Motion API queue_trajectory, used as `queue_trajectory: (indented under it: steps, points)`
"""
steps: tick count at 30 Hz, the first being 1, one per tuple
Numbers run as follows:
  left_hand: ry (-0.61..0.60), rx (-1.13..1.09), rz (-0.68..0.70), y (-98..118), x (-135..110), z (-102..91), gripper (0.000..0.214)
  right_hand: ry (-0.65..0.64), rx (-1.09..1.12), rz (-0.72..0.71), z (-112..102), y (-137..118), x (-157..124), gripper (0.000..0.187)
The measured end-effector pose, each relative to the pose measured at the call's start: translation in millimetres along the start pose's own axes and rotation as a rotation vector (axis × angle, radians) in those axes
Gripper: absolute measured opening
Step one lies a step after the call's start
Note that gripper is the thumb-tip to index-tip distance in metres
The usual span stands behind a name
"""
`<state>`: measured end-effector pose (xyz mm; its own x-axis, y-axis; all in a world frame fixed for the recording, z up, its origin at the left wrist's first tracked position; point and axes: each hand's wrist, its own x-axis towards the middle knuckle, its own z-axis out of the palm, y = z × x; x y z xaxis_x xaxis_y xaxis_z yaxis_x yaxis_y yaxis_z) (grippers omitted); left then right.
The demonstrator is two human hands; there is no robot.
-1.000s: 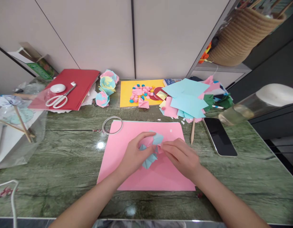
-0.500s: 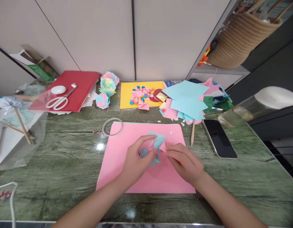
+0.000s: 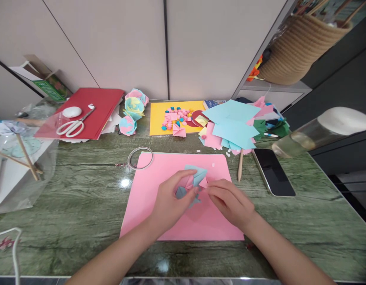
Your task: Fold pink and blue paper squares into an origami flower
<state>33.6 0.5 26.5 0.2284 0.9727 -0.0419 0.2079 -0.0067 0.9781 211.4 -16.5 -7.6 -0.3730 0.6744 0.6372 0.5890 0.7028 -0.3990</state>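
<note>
Above a pink sheet of paper [image 3: 147,221], my left hand [image 3: 172,196] grips a folded paper piece [image 3: 200,174] in blue and pink, thumb in front and fingers curled round its far side. My right hand [image 3: 229,200] pinches a pink corner at the right side of that same piece between thumb and forefinger. Part of the folded paper is hidden behind my left thumb and fingers. A roll of tape [image 3: 128,160] lies flat over the upper left corner of the pink sheet.
Scissors [image 3: 71,128] rest on a red folder [image 3: 96,114] at the left. Folded paper balls [image 3: 128,124] stand at the back, beside a yellow sheet [image 3: 156,118] bearing small coloured pieces. Blue paper sheets [image 3: 233,122], a pointed wooden stick [image 3: 240,168], a phone [image 3: 274,173] and a bottle [image 3: 302,138] are at right.
Both hands stay almost where they were on the folded paper. The blue and pink piece has tilted very slightly; the view has shifted a little.
</note>
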Motion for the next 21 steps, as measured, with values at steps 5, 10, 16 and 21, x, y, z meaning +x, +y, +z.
queue_trajectory:
  steps: [5,10,16,21]
  points:
    - [-0.023,-0.033,-0.038,0,2,-0.2,0.027,-0.009,-0.043,0.001,1,0,2,0.026]
    - [-0.023,-0.107,-0.104,-3,5,0.3,0.028,0.022,-0.021,-0.005,0,-2,6,0.024]
    - [-0.039,-0.270,-0.172,-6,6,0.8,0.034,0.143,0.018,0.122,1,-6,15,0.019]
    - [-0.035,-0.321,-0.175,-7,5,0.2,0.034,0.140,0.093,0.182,3,-8,14,0.019]
